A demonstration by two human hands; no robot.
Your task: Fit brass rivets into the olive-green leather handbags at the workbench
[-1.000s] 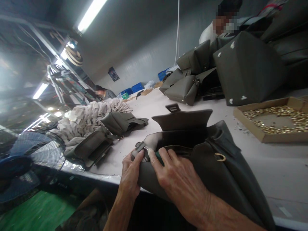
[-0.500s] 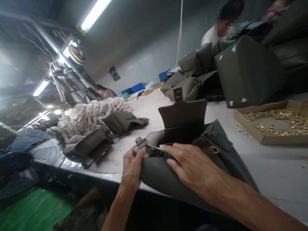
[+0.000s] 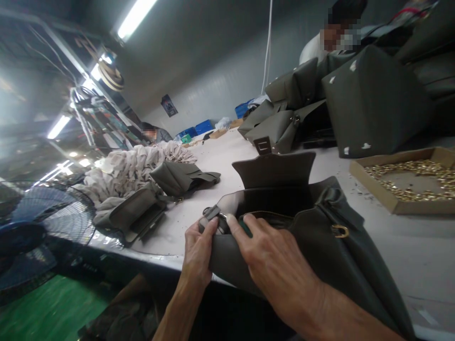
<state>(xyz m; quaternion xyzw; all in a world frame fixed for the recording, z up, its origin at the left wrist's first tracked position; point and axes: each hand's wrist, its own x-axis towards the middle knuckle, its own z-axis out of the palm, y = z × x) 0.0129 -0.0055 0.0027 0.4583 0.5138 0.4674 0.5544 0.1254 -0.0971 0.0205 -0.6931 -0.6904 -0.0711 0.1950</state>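
A dark grey-green handbag (image 3: pixel 355 265) lies in front of me, its flap (image 3: pixel 275 171) raised and a zip showing inside. At the bag's left end, my left hand (image 3: pixel 199 241) pinches the side with the strap tab (image 3: pixel 212 214), thumb on top. My right hand (image 3: pixel 273 255) is curled over the bag's front edge and grips a green-handled tool (image 3: pixel 245 226), mostly hidden by the fingers. Its index finger points at shiny metal beside the tab; whether that is the tool's tip or a fitting, I cannot tell. A gold D-shaped ring (image 3: pixel 340 231) sits on the bag's right side.
On the white table (image 3: pixel 213 156), a cardboard tray (image 3: pixel 401 206) of small gold fittings stands to the right. Finished-looking bags (image 3: pixel 373 104) pile up behind. Two smaller bags (image 3: pixel 181 177) and bunched pale cloth (image 3: pixel 138 163) lie left, near a fan (image 3: pixel 53 227). Co-workers sit farther back.
My right hand has turned more upright, its index finger shifting left toward the strap tab. The bag's right side has tilted toward me. My left hand keeps its pinch.
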